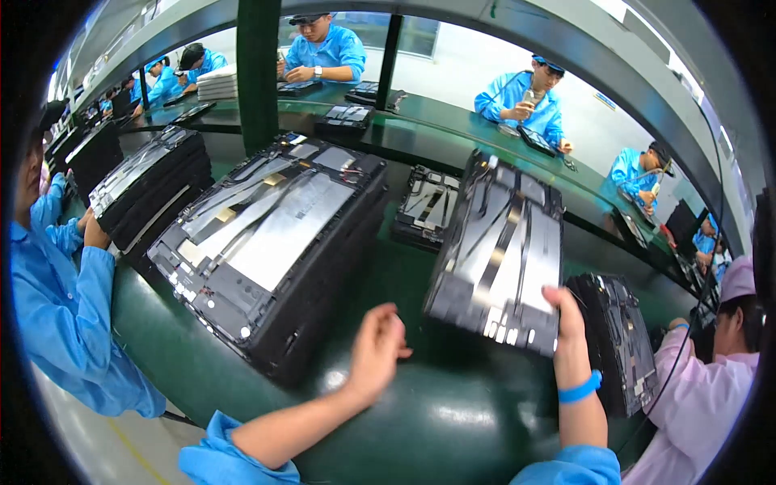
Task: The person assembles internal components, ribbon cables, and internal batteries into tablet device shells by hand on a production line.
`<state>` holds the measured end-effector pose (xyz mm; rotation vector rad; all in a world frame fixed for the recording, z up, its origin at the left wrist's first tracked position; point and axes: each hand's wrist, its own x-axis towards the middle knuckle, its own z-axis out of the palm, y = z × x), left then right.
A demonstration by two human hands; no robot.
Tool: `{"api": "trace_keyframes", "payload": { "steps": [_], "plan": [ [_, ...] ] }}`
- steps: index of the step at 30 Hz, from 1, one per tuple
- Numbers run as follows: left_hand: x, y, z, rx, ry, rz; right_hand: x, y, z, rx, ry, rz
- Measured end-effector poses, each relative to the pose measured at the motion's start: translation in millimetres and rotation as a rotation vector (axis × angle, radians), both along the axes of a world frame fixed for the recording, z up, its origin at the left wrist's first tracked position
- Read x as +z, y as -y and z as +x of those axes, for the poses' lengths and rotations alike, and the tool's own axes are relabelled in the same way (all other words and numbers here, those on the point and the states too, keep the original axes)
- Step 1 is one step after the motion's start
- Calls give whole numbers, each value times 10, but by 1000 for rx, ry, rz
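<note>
My right hand (568, 319) grips the near right corner of an opened tablet body (537, 259), its thumb on the upper face. The tablet is tilted above the green bench and slightly blurred; silver battery plates, dark flat cables and a black frame show on it. My left hand (378, 349) is in the air over the bench, fingers loosely bent and apart, holding nothing. To its left stands a tall stack of similar opened tablets (279, 230), the top one face up with silver plates. My right wrist wears a blue band (580, 388).
A smaller tablet stack (428, 206) stands behind the held tablet, another (622, 339) leans to the right. Further left, a co-worker's hand touches a stack (153, 174). A green post (258, 73) rises from the bench (453, 420). A person in pink (695, 380) sits close at right.
</note>
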<state>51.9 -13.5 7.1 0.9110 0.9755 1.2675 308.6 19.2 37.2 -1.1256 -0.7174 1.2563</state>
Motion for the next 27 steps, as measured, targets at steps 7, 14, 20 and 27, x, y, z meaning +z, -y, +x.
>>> {"api": "trace_keyframes", "payload": {
  "steps": [7,14,20,27],
  "plan": [
    [-220,104,193,-488,-1221,818,-85,-1618,81,70,-77,56],
    [-171,84,112,-579,-1138,798,-529,-2311,-318,-176,765,101],
    [288,524,-661,-1423,-651,636,-224,-1645,-535,-307,1182,192],
    [278,281,-2823,408,97,352,-303,-206,-1478,387,261,-243]
  ]
}}
